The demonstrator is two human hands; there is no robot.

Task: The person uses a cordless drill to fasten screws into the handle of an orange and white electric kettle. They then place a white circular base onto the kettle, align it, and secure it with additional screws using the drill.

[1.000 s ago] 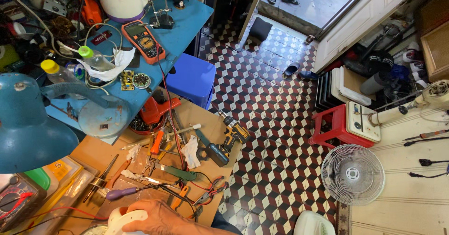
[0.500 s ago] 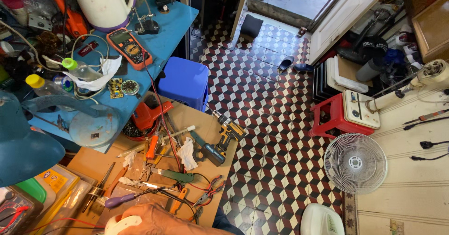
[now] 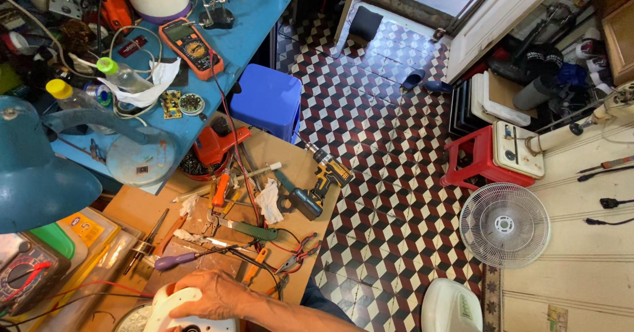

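Down at the bottom edge, a round white casing [image 3: 173,311] sits on the cluttered cardboard sheet [image 3: 142,210]. One hand [image 3: 210,294], likely the right, lies on its top, fingers curled over the rim. The other hand is out of view. A purple-handled screwdriver [image 3: 173,261] lies just beyond the knuckles, pointing right.

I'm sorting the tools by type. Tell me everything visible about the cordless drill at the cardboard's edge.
The cordless drill has a dark body with yellow patches and a dark battery base. It lies on its side at the right edge of the brown cardboard sheet, its chuck pointing up-left toward the blue stool. No hand touches it; pliers lie below.
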